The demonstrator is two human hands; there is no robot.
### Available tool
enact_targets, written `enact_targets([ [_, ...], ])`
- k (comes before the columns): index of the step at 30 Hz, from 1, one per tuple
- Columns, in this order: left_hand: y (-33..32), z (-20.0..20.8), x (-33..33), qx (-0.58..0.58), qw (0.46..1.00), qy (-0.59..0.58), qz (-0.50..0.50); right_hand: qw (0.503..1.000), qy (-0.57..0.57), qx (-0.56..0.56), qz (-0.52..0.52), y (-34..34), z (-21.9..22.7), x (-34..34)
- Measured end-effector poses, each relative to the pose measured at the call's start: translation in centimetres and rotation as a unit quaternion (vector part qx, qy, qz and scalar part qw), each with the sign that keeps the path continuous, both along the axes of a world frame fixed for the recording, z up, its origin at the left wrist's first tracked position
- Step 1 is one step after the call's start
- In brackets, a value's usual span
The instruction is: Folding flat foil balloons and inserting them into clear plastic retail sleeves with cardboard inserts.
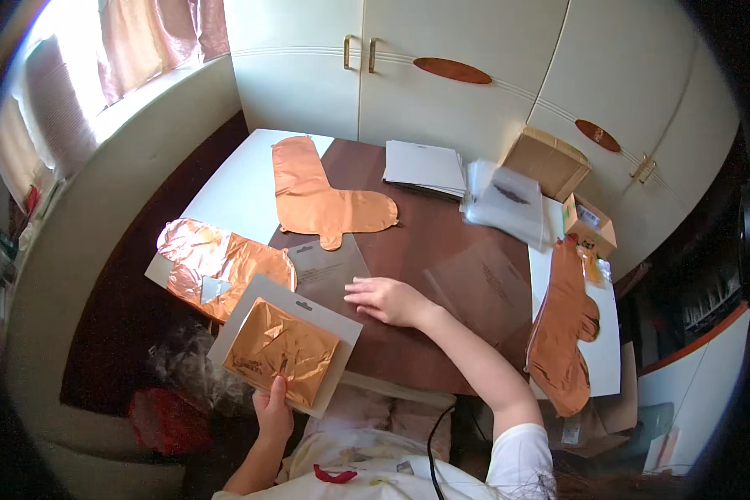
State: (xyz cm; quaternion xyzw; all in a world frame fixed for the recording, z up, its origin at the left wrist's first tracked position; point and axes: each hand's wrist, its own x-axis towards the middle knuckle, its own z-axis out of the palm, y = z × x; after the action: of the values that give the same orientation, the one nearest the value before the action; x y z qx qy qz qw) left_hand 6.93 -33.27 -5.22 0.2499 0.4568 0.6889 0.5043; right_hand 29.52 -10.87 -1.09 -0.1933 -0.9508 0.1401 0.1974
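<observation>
In my left hand (pixel 273 415) is a white backing card (pixel 335 320) with a hang hole, tilted over the table's near left edge. A folded copper foil balloon (pixel 287 346) lies flat on the card, and my thumb presses on its lower edge. My right hand (pixel 389 302) rests low over the table, fingers stretched out at the right edge of a clear plastic bag (pixel 329 268). Nothing shows in that hand. Just beyond the bag lies a flat copper foil balloon (pixel 329 204). A shiny, crinkled one (pixel 217 258) lies left, partly behind the card.
At the back are a stack of white cards (pixel 425 167) and a pile of clear bags (pixel 504 204). Another clear bag (pixel 483 287) lies on the brown tabletop. More copper balloons (pixel 562 333) hang over the right edge near a small box (pixel 587 225). A larger cardboard box (pixel 546 162) stands behind.
</observation>
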Motion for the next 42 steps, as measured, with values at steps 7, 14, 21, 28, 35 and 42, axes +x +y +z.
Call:
enact_targets([
  [7,-0.1,0.2,0.0,-0.017,1.0,-0.001,-0.025,0.972,-0.012,0.152,-0.181,-4.9,0.4,2.8],
  [14,1.3,-0.2,2.4,-0.053,0.996,0.054,-0.055,0.936,-0.008,0.166,-0.31,-10.1,0.7,5.6],
  [21,1.0,-0.7,3.6,-0.05,0.993,0.1,-0.042,0.922,-0.038,0.161,-0.351,-11.0,0.5,5.2],
  [28,0.9,-0.3,3.8,-0.047,0.995,0.078,-0.042,0.934,0.053,0.03,-0.352,-10.7,0.7,5.2],
  [35,0.4,-0.9,5.1,-0.082,0.988,0.078,-0.102,0.929,0.074,0.001,-0.363,-10.4,0.6,4.1],
  [42,-0.4,-1.7,6.5,-0.121,0.973,-0.04,-0.191,0.933,0.08,0.028,-0.35,-10.2,0.0,3.7],
])
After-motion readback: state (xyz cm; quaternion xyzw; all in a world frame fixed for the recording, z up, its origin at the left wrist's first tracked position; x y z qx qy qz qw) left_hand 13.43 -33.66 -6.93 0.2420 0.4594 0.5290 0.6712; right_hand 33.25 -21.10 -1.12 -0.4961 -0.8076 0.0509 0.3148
